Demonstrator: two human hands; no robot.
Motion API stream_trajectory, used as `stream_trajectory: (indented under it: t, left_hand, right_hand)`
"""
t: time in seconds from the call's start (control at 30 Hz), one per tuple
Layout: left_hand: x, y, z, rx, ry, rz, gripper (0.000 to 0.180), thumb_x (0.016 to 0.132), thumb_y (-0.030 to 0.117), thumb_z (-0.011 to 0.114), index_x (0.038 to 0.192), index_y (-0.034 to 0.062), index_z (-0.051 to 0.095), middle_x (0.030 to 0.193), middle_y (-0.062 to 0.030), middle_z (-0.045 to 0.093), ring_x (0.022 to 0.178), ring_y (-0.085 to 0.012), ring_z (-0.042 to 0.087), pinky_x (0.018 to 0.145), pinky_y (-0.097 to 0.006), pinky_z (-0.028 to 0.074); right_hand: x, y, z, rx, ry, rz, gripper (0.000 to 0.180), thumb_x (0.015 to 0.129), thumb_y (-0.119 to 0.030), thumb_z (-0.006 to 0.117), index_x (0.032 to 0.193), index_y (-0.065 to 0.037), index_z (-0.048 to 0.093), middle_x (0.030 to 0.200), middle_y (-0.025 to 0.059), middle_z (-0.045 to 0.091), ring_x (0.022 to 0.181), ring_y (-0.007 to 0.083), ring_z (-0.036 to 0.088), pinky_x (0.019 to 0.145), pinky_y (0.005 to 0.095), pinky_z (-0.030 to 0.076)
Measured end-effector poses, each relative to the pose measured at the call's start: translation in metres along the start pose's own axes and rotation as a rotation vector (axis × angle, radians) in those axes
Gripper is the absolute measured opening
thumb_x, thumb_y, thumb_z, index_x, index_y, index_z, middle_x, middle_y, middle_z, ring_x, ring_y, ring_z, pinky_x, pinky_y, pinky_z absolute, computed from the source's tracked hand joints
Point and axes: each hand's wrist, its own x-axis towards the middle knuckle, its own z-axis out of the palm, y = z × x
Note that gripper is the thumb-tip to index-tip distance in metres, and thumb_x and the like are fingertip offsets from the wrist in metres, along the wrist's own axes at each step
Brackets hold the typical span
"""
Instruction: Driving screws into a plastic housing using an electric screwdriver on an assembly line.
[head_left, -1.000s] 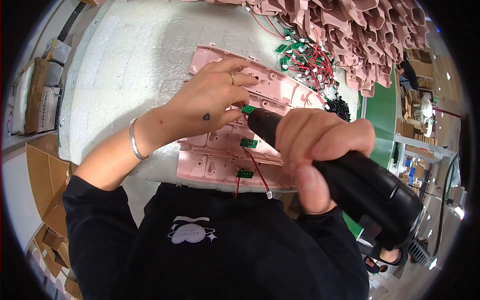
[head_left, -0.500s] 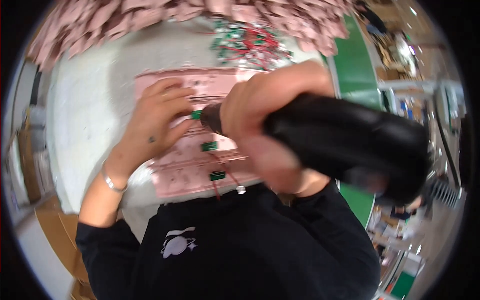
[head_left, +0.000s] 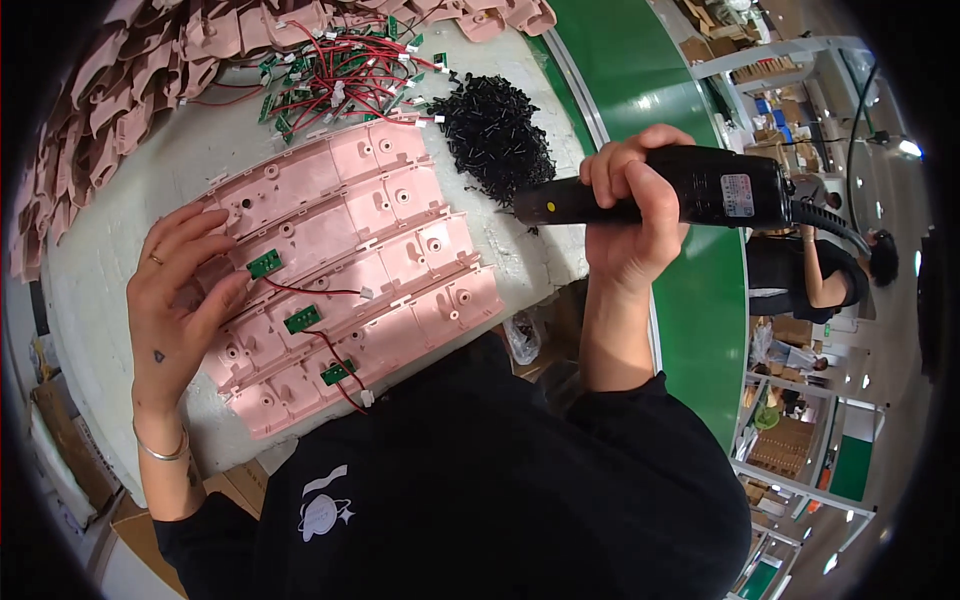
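Observation:
Several pink plastic housings (head_left: 400, 250) lie side by side on the white bench. Three of them carry a small green circuit board (head_left: 264, 264) with red wires. My left hand (head_left: 180, 300) rests flat on the left ends of the housings, thumb beside the uppermost green board. My right hand (head_left: 635, 205) is closed around a black electric screwdriver (head_left: 660, 195), held level to the right of the housings. Its tip points left at a heap of black screws (head_left: 495, 130).
A tangle of green boards with red wires (head_left: 340, 75) lies at the back, beside stacks of pink housings (head_left: 120, 90). A green conveyor belt (head_left: 650, 90) runs along the right. Another person (head_left: 810, 270) stands beyond it. Cardboard boxes (head_left: 60, 440) sit at lower left.
My right hand has lifted the screwdriver off the green boards and swung it right, towards the screw heap. My left hand stays on the housings. The view has turned.

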Motion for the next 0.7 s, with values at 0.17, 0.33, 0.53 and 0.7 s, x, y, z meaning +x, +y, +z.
stream_trajectory:
  t: [0.17, 0.33, 0.53, 0.7]
  left_hand:
    - [0.011, 0.017, 0.006, 0.026, -0.030, 0.030, 0.024, 0.068, 0.004, 0.074, 0.090, -0.0010, 0.066, 0.108, -0.0119, 0.065, 0.113, -0.0316, 0.054, 0.091, -0.038, 0.045]
    - [0.023, 0.027, 0.016, 0.035, -0.072, 0.098, 0.022, 0.069, 0.005, 0.074, 0.089, 0.0007, 0.066, 0.107, -0.0119, 0.065, 0.111, -0.0326, 0.054, 0.090, -0.039, 0.045]
    - [0.060, 0.035, 0.041, -0.132, -0.083, 0.228, 0.023, 0.070, 0.008, 0.073, 0.092, 0.0024, 0.067, 0.104, -0.0113, 0.066, 0.107, -0.0325, 0.056, 0.090, -0.039, 0.046]
    - [0.115, 0.055, 0.105, -0.217, -0.154, 0.420, 0.024, 0.076, 0.011, 0.072, 0.098, 0.0040, 0.069, 0.105, -0.0085, 0.067, 0.106, -0.0298, 0.057, 0.089, -0.039, 0.048]
  right_hand:
    - [0.010, 0.022, 0.014, 0.108, 0.053, -0.007, 0.026, 0.076, -0.002, 0.059, 0.100, 0.003, 0.048, 0.072, 0.0077, 0.051, 0.054, 0.0160, 0.050, 0.057, 0.0330, 0.046]
    - [0.015, 0.028, 0.010, 0.025, 0.046, 0.044, 0.027, 0.076, -0.002, 0.058, 0.101, 0.003, 0.048, 0.070, 0.0072, 0.050, 0.054, 0.0160, 0.049, 0.057, 0.0333, 0.046]
    - [0.016, -0.002, 0.013, 0.218, -0.104, -0.080, 0.026, 0.081, -0.011, 0.051, 0.105, -0.004, 0.054, 0.065, -0.0013, 0.038, 0.056, 0.0103, 0.038, 0.063, 0.0293, 0.035]
    - [0.020, -0.020, 0.006, 0.277, -0.179, -0.163, 0.028, 0.081, -0.012, 0.050, 0.108, -0.004, 0.053, 0.066, -0.0021, 0.040, 0.057, 0.0080, 0.038, 0.064, 0.0275, 0.034]
